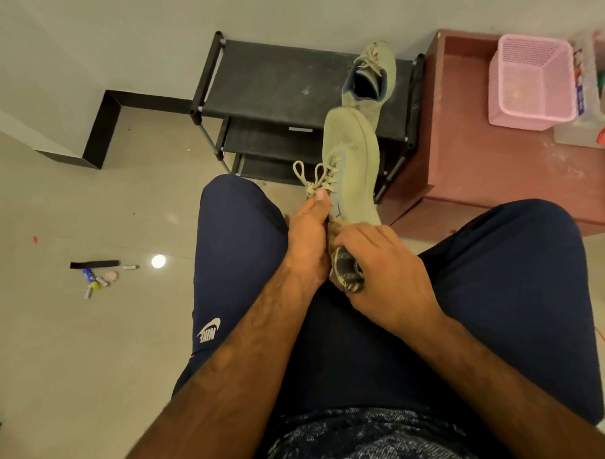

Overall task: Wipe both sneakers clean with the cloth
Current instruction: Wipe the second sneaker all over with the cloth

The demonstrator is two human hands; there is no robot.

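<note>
1 sneaker (351, 155) is gripped at its heel by the left hand (307, 239), toe pointing away; with so narrow a hold, a hard stroke could twist it loose. The cloth (347, 270) is bunched under the curled fingers (357, 235) of the right hand (389, 270), against that heel. The 2nd sneaker (370, 77) lies by the right edge of the shoe rack (282, 81), where the raised toe could knock it.

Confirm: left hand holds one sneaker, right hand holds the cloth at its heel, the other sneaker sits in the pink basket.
One error: the other sneaker lies on top of the black shoe rack, not in the pink basket; the head view shows it. The left hand holds one sneaker, the right hand the cloth at its heel.
</note>
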